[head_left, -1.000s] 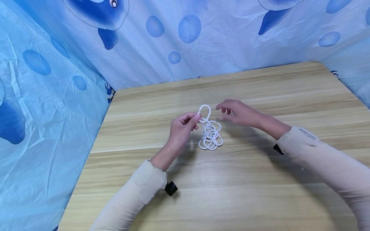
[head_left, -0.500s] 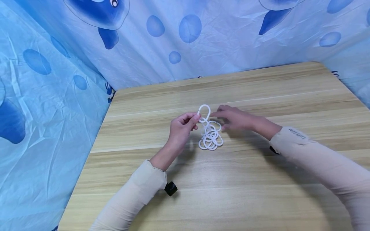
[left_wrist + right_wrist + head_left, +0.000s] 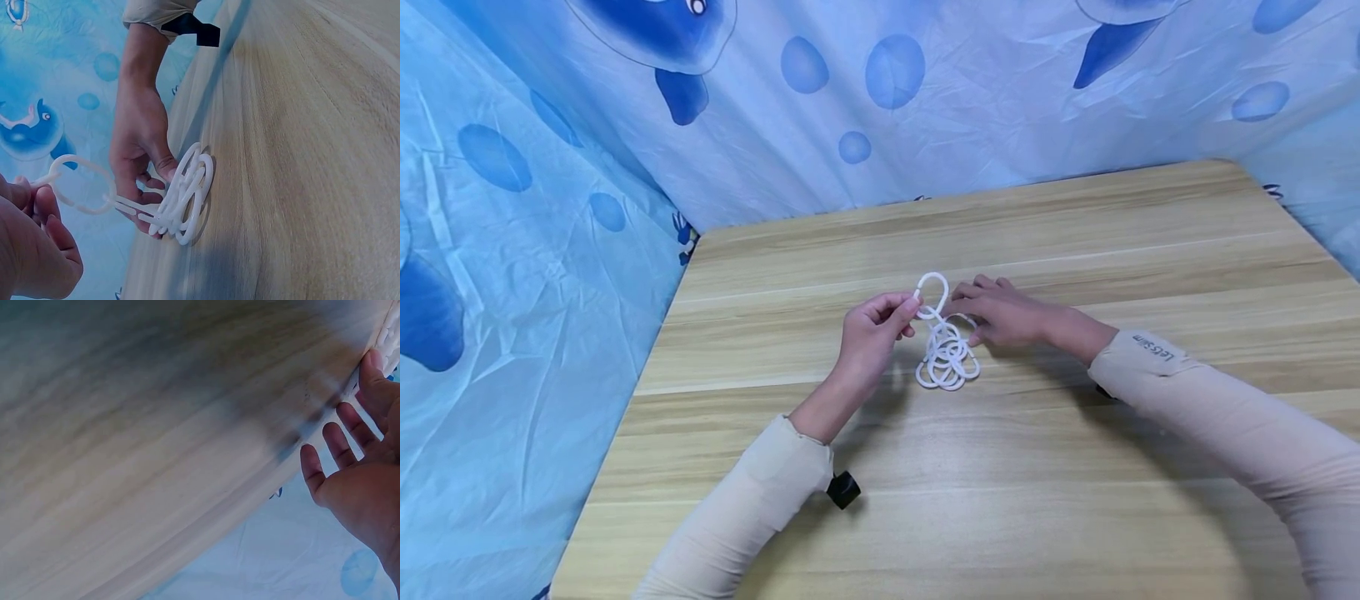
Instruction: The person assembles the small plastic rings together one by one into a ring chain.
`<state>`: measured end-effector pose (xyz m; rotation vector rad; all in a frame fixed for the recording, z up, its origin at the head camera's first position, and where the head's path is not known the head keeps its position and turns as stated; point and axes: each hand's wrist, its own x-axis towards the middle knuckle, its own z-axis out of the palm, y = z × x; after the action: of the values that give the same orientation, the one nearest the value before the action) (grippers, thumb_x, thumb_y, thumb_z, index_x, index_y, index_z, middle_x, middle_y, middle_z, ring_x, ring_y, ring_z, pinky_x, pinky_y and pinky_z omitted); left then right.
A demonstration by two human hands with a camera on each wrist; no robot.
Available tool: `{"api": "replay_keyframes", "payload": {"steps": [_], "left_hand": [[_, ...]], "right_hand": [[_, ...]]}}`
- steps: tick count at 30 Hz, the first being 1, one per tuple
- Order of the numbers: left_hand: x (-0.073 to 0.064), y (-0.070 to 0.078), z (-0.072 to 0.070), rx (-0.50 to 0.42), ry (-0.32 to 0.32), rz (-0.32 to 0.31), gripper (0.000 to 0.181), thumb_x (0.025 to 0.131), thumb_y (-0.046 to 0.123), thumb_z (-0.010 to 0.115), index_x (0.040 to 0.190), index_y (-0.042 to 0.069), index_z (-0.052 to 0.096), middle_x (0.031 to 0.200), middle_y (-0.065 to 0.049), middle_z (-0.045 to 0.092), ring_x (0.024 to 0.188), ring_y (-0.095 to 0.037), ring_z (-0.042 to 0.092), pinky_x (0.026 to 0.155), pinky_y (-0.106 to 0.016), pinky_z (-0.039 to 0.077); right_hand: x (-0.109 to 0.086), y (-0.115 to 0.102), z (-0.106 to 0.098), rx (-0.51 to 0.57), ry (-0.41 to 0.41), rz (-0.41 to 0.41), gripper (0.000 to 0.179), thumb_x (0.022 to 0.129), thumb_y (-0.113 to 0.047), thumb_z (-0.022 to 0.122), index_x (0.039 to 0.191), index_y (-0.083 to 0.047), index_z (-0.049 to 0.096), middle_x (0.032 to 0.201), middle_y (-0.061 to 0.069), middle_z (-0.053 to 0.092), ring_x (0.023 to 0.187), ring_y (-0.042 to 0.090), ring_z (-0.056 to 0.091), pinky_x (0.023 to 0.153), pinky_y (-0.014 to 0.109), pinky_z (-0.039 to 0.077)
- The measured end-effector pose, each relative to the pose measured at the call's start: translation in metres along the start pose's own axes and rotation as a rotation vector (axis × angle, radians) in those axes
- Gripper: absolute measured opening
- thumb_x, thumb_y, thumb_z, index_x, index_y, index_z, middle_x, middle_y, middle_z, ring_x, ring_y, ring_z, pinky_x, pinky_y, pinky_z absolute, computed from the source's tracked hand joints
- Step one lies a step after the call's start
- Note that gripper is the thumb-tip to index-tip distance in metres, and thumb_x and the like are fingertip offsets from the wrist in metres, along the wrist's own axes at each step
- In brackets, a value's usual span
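Observation:
White plastic curtain rings, linked in a chain, lie bunched in a small heap [image 3: 950, 354] on the wooden table. My left hand [image 3: 861, 337] pinches the end ring [image 3: 945, 287] between thumb and fingers, holding it raised at the heap's far left; in the left wrist view this ring [image 3: 94, 167] hangs linked to the others. My right hand [image 3: 1013, 318] is at the heap's right side, its thumb by the right-hand ring and its other fingers reaching behind. The right wrist view shows these fingers [image 3: 339, 445] loosely spread, with the rings [image 3: 389, 340] mostly cut off at the upper right edge.
The pale wood-grain table [image 3: 1037, 500] extends around both hands. A blue curtain [image 3: 760, 142] with whale prints borders its back and left side. Small black boxes are attached under the sleeves, one at the left cuff [image 3: 843, 490].
My right hand has come leftward and down, from beside the rings to the heap's right edge, its fingers now overlapping the rings. My left hand has kept its pinch and stayed in place.

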<state>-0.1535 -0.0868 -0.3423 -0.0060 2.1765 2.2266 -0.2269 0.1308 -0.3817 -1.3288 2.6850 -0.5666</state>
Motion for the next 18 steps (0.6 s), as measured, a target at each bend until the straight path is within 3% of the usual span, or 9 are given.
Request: {"api": "replay_keyframes", "payload": {"steps": [4,11,18], "left_hand": [[0.0001,0.0001,0.0002,0.013,-0.007,-0.011,0.019,0.091,0.016,0.068,0.099,-0.001,0.069,0.093,-0.012,0.068,0.064,-0.009,0.056,0.068,-0.020,0.049],[0.0001,-0.0004,0.0004,0.024,-0.005,-0.012,0.020,0.091,0.017,0.068,0.099,-0.001,0.069,0.089,-0.008,0.068,0.064,-0.010,0.056,0.067,-0.021,0.048],[0.0012,-0.0012,0.0013,0.022,-0.019,-0.009,0.020,0.091,0.017,0.068,0.099,-0.001,0.069,0.101,-0.022,0.066,0.065,-0.009,0.057,0.068,-0.020,0.049]], "right_hand": [[-0.0007,0.0005,-0.0002,-0.003,0.017,0.022,0.055,0.074,-0.019,0.080,0.125,-0.010,0.061,0.122,0.006,0.055,0.108,0.026,0.045,0.084,0.047,0.036],[-0.0034,0.0069,0.0008,-0.101,0.054,0.034,0.056,0.076,-0.034,0.079,0.121,-0.005,0.061,0.109,0.009,0.057,0.105,0.027,0.049,0.089,0.047,0.035],[-0.0037,0.0064,-0.0011,-0.150,0.093,0.015,0.055,0.075,-0.038,0.075,0.115,-0.002,0.063,0.102,0.009,0.059,0.100,0.028,0.051,0.088,0.046,0.035]]}}
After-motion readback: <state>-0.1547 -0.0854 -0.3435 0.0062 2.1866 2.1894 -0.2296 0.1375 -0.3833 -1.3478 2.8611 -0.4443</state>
